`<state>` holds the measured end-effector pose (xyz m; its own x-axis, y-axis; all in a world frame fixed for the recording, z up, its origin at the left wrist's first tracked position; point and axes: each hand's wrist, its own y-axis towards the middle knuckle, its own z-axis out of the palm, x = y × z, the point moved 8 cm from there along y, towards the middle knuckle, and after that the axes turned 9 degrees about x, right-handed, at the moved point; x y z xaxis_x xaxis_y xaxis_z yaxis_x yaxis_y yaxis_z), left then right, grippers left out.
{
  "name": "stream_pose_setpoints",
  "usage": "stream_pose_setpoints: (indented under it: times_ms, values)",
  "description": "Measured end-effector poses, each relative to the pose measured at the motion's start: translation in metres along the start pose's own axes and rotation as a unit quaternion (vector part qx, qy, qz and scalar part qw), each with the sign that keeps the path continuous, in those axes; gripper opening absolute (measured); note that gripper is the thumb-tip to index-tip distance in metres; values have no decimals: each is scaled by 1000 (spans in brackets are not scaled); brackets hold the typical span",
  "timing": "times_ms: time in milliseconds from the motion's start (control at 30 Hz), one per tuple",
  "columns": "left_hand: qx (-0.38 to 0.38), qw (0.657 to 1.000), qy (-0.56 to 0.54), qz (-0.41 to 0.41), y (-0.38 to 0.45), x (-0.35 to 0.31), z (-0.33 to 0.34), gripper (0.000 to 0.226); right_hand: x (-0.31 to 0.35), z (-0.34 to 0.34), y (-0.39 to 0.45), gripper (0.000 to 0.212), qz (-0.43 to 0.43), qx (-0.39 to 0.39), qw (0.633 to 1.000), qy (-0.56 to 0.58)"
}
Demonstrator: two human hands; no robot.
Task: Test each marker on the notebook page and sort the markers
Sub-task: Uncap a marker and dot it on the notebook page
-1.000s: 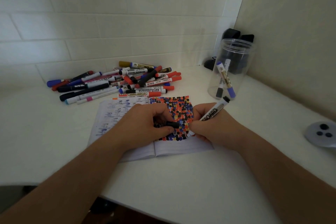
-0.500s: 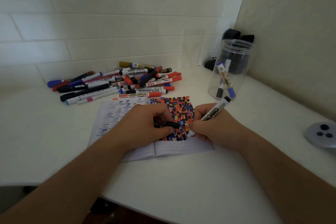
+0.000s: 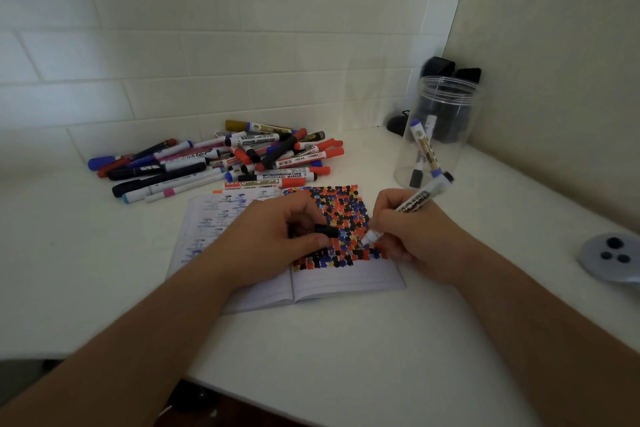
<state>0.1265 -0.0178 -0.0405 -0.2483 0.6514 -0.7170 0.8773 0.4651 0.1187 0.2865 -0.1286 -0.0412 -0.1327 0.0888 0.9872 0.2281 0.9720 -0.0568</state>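
The white-barrelled whiteboard marker with black lettering is nib-down on the open lined notebook, tip touching the right-hand page at the lower right of the crowded patch of black, red and blue dots, and that is where the risk looks greatest: with so little blank paper around the nib, a fresh mark could land on old ink and say nothing about whether this marker writes. A faint line might also be missed in this dim light. The right hand grips the barrel low in a writing hold, fingers curled round it, the barrel leaning up toward 1 o'clock. The left hand rests on the notebook's middle, thumb and fingers pinching a small black cap; if that cap slips or rolls off, the marker could go back uncapped. At 11 o'clock the mixed pile of capped markers lies untested by the tiled wall. At 1 o'clock stands the clear plastic jar, a few markers inside, near enough for the raised barrel end to knock.
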Motion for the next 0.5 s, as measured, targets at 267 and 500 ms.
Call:
stream_pose_setpoints:
  times_ms: [267,500]
  values:
    - [5,997,-69,-44,1,8,-1,17,3,-9,1,25,-41,0,993,114]
    - [7,997,-63,-52,0,5,-1,14,3,-1,2,17,-44,9,995,85]
